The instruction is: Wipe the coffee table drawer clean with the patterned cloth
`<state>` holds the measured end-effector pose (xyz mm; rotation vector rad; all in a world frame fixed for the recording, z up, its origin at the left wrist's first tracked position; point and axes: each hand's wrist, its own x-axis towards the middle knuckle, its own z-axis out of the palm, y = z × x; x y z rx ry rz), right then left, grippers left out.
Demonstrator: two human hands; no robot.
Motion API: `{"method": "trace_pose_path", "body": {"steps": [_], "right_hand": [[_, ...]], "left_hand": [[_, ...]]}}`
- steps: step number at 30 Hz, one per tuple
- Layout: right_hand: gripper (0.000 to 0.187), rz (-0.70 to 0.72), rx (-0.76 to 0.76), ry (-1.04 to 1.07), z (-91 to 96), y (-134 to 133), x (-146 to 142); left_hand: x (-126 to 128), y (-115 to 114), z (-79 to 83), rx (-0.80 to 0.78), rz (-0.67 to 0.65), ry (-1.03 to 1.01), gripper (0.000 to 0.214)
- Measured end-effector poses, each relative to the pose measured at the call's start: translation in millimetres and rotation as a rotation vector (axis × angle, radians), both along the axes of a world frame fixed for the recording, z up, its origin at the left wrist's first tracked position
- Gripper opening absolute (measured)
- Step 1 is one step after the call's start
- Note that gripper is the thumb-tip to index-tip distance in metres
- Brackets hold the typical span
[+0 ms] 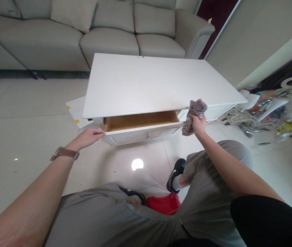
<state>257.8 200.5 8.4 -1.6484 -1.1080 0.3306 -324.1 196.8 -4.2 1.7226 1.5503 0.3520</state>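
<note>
A white coffee table (140,82) stands in front of me with one drawer (143,134) pulled out. Its wooden inside shows no contents, and a small knob sits on its front. At the drawer's top left corner, the fingers of my left hand (90,136) are closed on the edge of the front panel. My right hand (199,125) grips a bunched brown-grey cloth (195,109) against the table's front edge, near the drawer's right end. Part of the cloth hangs below the tabletop.
A grey sofa (109,37) runs behind the table. On the right, a pile of chandelier-like parts and bags (271,106) covers the floor. Something red and plastic (163,204) is on the floor between my legs. A white board (76,109) lies left of the table.
</note>
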Motion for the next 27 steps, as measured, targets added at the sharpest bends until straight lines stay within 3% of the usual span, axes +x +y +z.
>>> {"method": "trace_pose_path", "body": {"steps": [4,7,11,17,20,27], "right_hand": [[0.039,0.448,-0.266,-0.76,-5.3,-5.8,-29.8],[0.049,0.477,-0.293,-0.983,-19.9,-11.2,-65.9],[0.051,0.375,-0.236,-1.02,-35.9,-15.9,-88.3],[0.05,0.316,-0.158,-0.965,-50.6,-16.9,-87.1],[0.051,0.316,-0.162,-0.961,-54.1,-16.1,-86.5],[0.052,0.311,-0.147,-0.961,-54.2,-17.7,-88.3]], "left_hand": [[1.6,1.2,2.6,-0.012,0.009,0.0,0.059],[4.4,0.6,4.6,-0.019,0.016,-0.009,0.06],[7.9,-1.0,9.6,-0.035,0.025,-0.006,0.062],[13.2,-4.3,40.1,0.223,0.132,-0.016,0.065],[15.7,-7.2,49.7,0.232,0.156,-0.021,0.067],[11.8,-6.4,27.1,-0.017,0.023,-0.016,0.065]]}}
